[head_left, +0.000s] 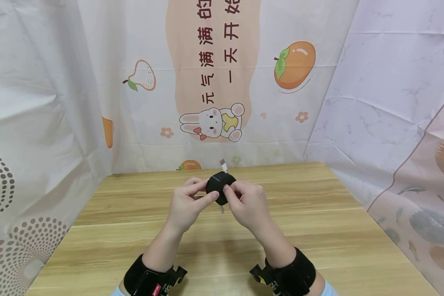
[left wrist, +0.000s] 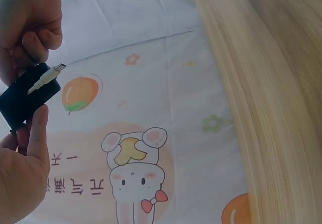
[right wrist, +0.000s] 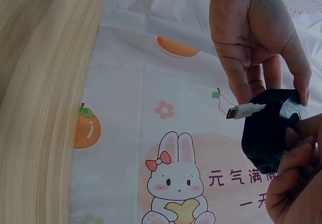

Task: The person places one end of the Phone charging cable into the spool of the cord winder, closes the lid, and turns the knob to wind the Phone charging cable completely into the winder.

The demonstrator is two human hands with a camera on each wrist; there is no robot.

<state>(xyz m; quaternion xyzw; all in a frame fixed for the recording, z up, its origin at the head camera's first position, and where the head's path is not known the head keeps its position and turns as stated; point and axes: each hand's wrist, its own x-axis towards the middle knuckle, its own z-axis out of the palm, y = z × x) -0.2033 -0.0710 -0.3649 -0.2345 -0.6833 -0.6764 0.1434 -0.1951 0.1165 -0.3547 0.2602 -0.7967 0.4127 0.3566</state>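
A black, many-sided retractable charging cable case (head_left: 217, 185) is held over the table by both hands. A white USB plug (head_left: 223, 166) sticks out of its far side, and a second small white plug (right wrist: 244, 111) pokes from the near side. On the left edge, my left hand (head_left: 186, 203) grips the case between thumb and fingers. My right hand (head_left: 249, 202) pinches its right side, with the thumb on the upper face. A shiny silvery patch (right wrist: 292, 109) shows on the case in the right wrist view.
The wooden table (head_left: 133, 234) spreads under the hands. Behind it hangs a white cloth (head_left: 144, 123) printed with a rabbit, fruit and lettering. Other patterned cloths hang at the left (head_left: 40, 123) and right (head_left: 385, 102). Black straps wrap the left (head_left: 144, 277) and right (head_left: 296, 273) wrists.
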